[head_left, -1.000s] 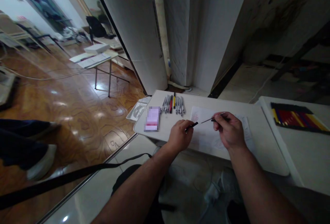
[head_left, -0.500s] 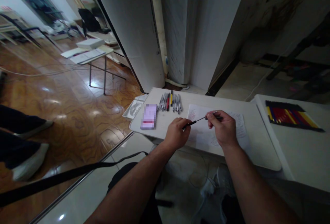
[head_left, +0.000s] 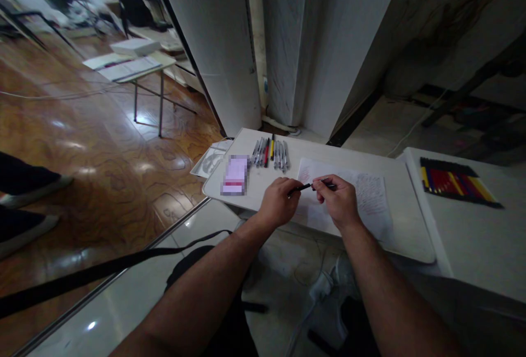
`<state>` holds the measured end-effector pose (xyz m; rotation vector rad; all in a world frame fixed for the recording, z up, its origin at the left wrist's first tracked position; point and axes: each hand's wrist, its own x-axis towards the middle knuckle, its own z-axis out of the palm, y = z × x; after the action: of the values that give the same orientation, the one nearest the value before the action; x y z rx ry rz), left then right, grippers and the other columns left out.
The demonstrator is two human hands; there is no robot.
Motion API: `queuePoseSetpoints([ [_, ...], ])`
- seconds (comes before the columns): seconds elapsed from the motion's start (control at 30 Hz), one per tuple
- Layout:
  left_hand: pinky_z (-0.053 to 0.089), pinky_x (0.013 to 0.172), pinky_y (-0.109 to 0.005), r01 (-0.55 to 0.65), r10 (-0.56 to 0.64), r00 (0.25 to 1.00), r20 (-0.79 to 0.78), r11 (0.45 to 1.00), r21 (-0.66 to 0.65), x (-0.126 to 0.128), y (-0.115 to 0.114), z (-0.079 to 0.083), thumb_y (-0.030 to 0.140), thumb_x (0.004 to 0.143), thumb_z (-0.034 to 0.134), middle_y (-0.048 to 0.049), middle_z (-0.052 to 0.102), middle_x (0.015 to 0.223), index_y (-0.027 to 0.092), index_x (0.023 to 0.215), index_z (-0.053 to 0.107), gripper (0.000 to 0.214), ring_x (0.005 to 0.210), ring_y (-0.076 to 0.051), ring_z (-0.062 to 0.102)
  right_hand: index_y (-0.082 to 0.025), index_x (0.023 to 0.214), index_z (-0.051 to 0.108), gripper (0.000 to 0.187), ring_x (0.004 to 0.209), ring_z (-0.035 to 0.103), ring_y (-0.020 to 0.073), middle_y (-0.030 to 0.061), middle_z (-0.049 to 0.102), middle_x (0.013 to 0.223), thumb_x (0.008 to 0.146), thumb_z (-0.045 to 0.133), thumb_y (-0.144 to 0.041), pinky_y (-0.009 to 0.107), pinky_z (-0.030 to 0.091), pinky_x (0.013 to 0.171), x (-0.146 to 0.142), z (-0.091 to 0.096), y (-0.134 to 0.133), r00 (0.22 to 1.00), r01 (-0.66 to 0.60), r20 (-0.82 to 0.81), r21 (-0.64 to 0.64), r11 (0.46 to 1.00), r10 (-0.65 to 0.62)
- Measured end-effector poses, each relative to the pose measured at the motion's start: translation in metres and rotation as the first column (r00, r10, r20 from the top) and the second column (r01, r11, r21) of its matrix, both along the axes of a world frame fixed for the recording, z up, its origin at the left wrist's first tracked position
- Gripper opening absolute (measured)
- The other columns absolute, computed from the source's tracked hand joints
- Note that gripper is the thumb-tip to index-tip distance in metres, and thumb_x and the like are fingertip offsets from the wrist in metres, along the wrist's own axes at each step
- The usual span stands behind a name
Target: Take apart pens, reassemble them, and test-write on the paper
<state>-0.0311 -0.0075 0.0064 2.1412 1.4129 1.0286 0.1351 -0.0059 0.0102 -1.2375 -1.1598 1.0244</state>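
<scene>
My left hand [head_left: 278,202] and my right hand [head_left: 337,202] meet over a white sheet of paper [head_left: 367,199] with red scribbles. Both are closed on one black pen [head_left: 306,186], the left round its barrel, the right on the other end. The hands are almost touching. The paper lies on a small white table [head_left: 263,173]. A row of several pens [head_left: 271,154], one red and one yellow among them, lies at the table's far edge, left of the paper.
A small pinkish packet [head_left: 235,174] lies at the table's left end, with a printed sheet [head_left: 209,161] beside it. A second white table at right carries a pack of coloured pens [head_left: 454,182]. A person's shoes [head_left: 24,209] stand on the wooden floor at far left.
My hands have come together: the thin inner part held by my right hand has slid into the barrel in my left. The view has shifted slightly and the shoes moved left.
</scene>
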Motion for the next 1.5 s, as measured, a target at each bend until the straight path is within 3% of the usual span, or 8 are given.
queuePoseSetpoints([
  [0.23,0.049,0.075,-0.03,0.04,-0.04,0.998,0.042,0.999,-0.01,0.0012,0.0004,0.0024,0.011,0.083,0.056,-0.0044,0.069,0.086,0.02,0.095,0.069,0.02,0.083,-0.018,0.062,-0.017,0.075,0.069,0.024,0.047,0.049,0.0087,-0.0008,0.062,0.061,0.072,0.076,-0.04,0.022,0.038,0.043,-0.003,0.0013,-0.0004,0.992,-0.021,-0.122,-0.013,1.0,0.019],
  [0.57,0.048,0.074,-0.03,0.038,-0.038,0.998,0.044,0.999,0.0,0.0008,0.0005,0.0007,0.013,0.082,0.058,-0.0048,0.068,0.085,0.019,0.093,0.069,0.016,0.082,-0.018,0.061,-0.016,0.076,0.069,0.021,0.046,0.048,0.0078,-0.0014,0.06,0.058,0.074,0.075,-0.036,0.021,0.037,0.042,-0.0032,0.0013,-0.0011,0.995,0.002,-0.1,-0.015,1.0,-0.004],
  [0.8,0.046,0.071,-0.029,0.008,-0.006,0.999,0.032,0.999,-0.036,0.0015,0.0026,0.0027,0.014,0.081,0.059,-0.0037,0.067,0.083,0.019,0.089,0.067,0.013,0.079,-0.017,0.06,-0.015,0.078,0.071,0.022,0.048,0.051,0.0063,0.0072,0.072,0.094,0.068,0.078,-0.034,0.022,0.041,0.041,-0.0012,-0.0018,0.002,0.994,0.023,-0.109,-0.02,1.0,-0.025],
  [1.03,0.046,0.071,-0.029,0.003,-0.003,1.0,0.016,0.999,-0.046,0.0006,0.0028,0.0033,0.015,0.08,0.061,-0.0035,0.068,0.082,0.018,0.09,0.069,0.013,0.078,-0.017,0.06,-0.017,0.092,0.069,0.031,0.05,0.052,0.0086,0.0006,0.066,0.071,0.068,0.079,-0.036,0.022,0.04,0.042,0.0026,-0.0043,0.0064,0.97,0.091,-0.227,-0.009,0.996,-0.091],
  [1.5,0.047,0.07,-0.028,-0.001,0.002,1.0,0.023,0.997,-0.074,0.0009,0.0026,0.0027,0.014,0.078,0.063,-0.0036,0.068,0.083,0.019,0.091,0.071,0.016,0.076,-0.016,0.06,-0.017,0.077,0.065,0.025,0.048,0.051,0.0084,-0.0007,0.064,0.064,0.069,0.079,-0.036,0.022,0.039,0.043,0.0017,-0.0075,0.0062,0.97,0.066,-0.235,-0.019,0.998,-0.069],
])
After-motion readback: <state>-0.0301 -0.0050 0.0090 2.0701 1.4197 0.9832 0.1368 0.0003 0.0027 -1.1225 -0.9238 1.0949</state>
